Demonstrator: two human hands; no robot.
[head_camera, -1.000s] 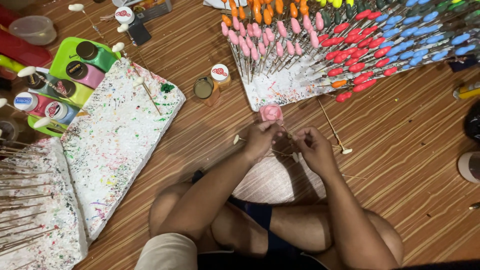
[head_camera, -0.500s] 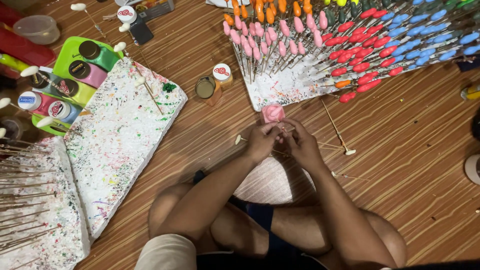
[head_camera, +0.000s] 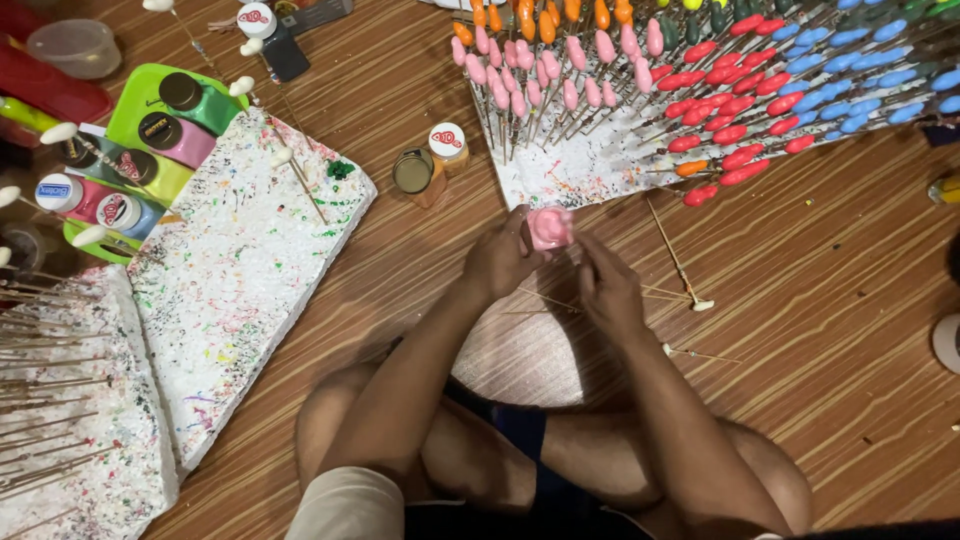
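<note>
Small pink glossy blob-shaped piece (head_camera: 549, 228), pinched between both hands just above the striped wooden floor (head_camera: 840, 330), near the middle of the scene and just in front of the near edge of a white foam board (head_camera: 570, 175). Left hand (head_camera: 505, 262) closed around the left side, fingers curled in a tight grip; right hand (head_camera: 608, 290) closed against the lower right, whether also pinching a thin stick beneath cannot be told. Held up close and centred, probably for fine work with the fingertips. Long axis not clear: rounded, facing upward toward the camera.

Stuck upright in the far foam board, rows of pink, red, orange and blue pieces on thin sticks (head_camera: 700, 90), likely parked there to dry. Loose wooden skewers (head_camera: 672, 250) lying on the floor just right of the hands. To the left, a paint-speckled white foam slab (head_camera: 240, 290), and beyond it a green tray of small paint jars (head_camera: 165, 125). Two small jars (head_camera: 430, 165) standing near the hands, on the far side.
</note>
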